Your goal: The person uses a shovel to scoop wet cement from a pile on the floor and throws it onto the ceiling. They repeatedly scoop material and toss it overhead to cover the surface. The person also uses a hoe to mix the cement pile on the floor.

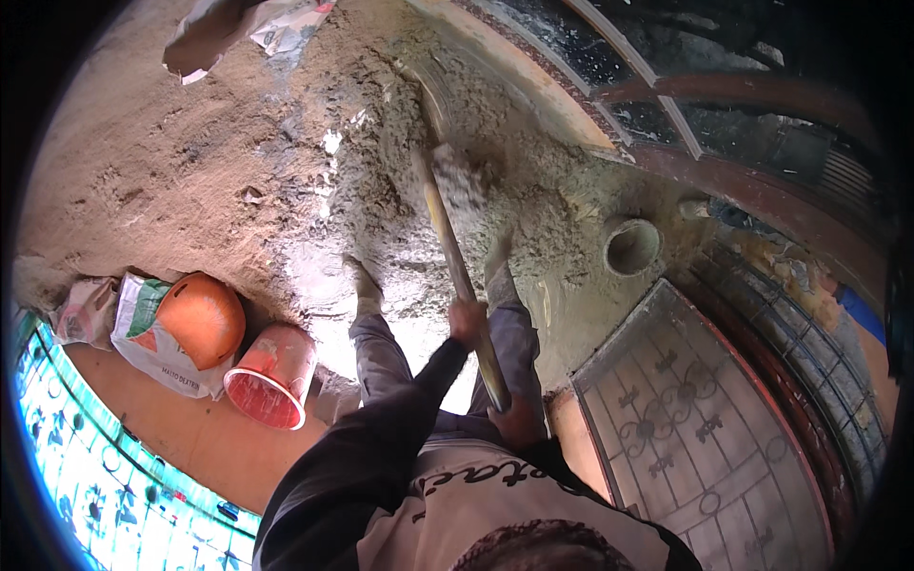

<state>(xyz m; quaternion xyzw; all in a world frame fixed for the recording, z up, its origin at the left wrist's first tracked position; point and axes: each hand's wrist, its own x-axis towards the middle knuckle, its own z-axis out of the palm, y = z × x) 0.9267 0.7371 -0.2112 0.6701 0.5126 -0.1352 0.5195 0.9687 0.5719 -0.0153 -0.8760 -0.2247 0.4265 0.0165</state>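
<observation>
Both my hands are closed on a long-handled tool with a wooden shaft (447,233). My left hand (466,324) grips partway along the shaft, with my left arm reaching across my front. Lower down, my right hand (517,421) is wrapped round the shaft's near end, close to my thigh. The tool's far end is in wet grey mortar (381,181); its head is smeared by motion and mortar-covered, so I cannot tell its shape. My mortar-coated feet stand in the mix, one on each side of the shaft.
Brown sand (143,171) spreads across the left. A red bucket (276,371) lies tipped near an orange hard hat (202,319) and a white sack (157,357). A mortar-coated round container (633,246) stands right, near a metal grille door (685,409). A torn paper bag (214,38) lies far left.
</observation>
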